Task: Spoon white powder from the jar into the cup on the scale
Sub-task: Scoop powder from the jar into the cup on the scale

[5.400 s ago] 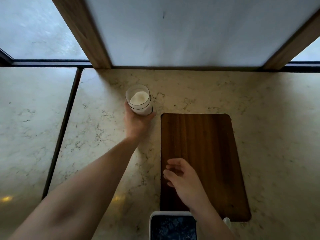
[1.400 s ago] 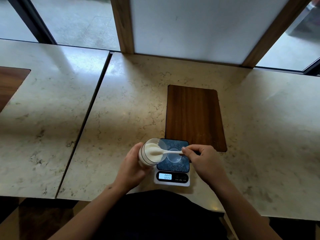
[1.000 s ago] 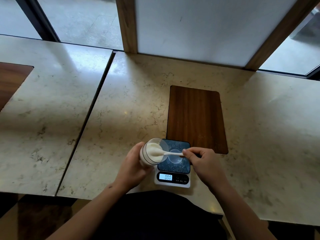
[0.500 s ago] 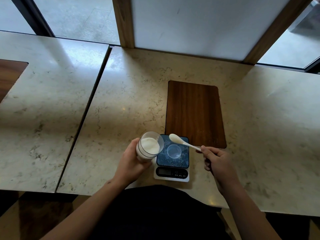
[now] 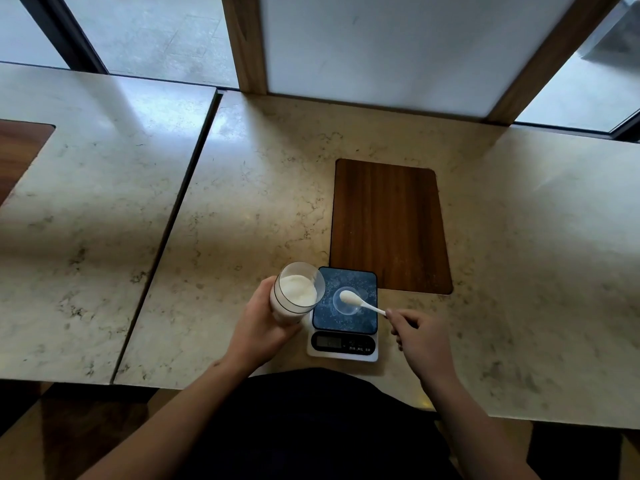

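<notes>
Beyond the grip, a beige marble-veined counter (image 5: 263, 188) runs to a white panel (image 5: 398, 46) framed by wooden posts (image 5: 246, 39), with windows (image 5: 152, 29) on either side showing grey pavement. A dark seam (image 5: 176, 220) splits the counter to the left (daylight glares there). A walnut inlay (image 5: 388, 226) sits just behind.

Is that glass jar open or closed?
Open: the clear glass jar, tilted in the left hand, has no lid, so white powder shows.
</notes>
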